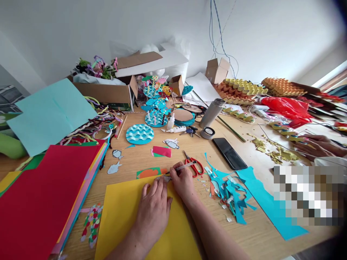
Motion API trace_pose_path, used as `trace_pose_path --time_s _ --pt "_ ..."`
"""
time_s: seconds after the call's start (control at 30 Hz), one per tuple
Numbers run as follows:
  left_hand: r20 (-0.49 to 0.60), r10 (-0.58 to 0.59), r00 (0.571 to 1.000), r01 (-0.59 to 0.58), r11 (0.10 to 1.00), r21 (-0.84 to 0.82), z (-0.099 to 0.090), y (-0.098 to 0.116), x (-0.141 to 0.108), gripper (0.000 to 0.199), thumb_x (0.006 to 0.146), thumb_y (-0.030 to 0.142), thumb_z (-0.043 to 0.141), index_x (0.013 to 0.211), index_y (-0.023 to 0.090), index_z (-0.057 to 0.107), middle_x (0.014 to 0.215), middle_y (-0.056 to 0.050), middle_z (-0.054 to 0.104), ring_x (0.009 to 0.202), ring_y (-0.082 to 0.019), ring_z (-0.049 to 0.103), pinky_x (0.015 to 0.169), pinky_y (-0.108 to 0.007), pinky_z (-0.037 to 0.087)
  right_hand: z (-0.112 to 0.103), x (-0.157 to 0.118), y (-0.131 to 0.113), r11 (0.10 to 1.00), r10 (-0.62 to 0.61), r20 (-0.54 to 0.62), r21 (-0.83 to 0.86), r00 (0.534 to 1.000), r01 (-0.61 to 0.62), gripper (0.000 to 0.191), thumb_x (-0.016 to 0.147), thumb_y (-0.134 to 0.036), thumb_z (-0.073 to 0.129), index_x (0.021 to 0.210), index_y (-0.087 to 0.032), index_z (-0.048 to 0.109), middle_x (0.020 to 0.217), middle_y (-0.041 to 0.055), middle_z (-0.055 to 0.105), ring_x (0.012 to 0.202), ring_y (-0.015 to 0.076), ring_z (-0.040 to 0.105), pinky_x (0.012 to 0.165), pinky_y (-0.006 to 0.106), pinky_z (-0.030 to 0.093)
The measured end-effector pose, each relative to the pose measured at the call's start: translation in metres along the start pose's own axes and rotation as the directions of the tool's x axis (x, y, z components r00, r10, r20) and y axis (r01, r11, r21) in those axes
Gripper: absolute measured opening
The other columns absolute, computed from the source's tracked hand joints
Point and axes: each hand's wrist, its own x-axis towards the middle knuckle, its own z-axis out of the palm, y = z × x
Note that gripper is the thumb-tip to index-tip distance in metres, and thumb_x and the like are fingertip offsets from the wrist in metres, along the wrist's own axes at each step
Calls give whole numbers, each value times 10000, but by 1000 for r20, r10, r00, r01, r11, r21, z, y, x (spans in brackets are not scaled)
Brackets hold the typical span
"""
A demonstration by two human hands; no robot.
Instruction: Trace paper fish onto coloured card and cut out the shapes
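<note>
A yellow sheet (121, 216) lies in front of me. Over its far part my left hand (154, 206) rests flat, fingers extended, fingertips against a small grey paper piece (166, 178). My right hand (183, 180) pinches a pen (187, 165) with its tip beside that piece. Just beyond the sheet's far edge is an orange and green paper (148, 173). Red-handled scissors (200, 167) lie right of the pen. Farther off are paper fish cutouts (114, 167) and a pink and red paper strip (162, 151).
Stacked coloured sheets (51, 191) fill the left side. Blue scraps (233, 195), a phone (229, 153) and a tilted metal bottle (212, 112) are on the right. A wavy blue disc (139, 134) sits ahead. Another person's hands (317, 146) are at the far right.
</note>
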Motion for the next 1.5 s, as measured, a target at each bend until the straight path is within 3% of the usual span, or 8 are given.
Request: trace_pose_path --time_s 1.5 --pt "44 -5 999 4 1000 25 4 -1 -1 426 950 238 360 1328 97 496 1347 -111 564 1219 -249 493 978 -465 387 1 -2 6 999 -18 35 29 999 17 120 774 -251 499 664 -220 464 516 -42 517 470 127 490 466 228 375"
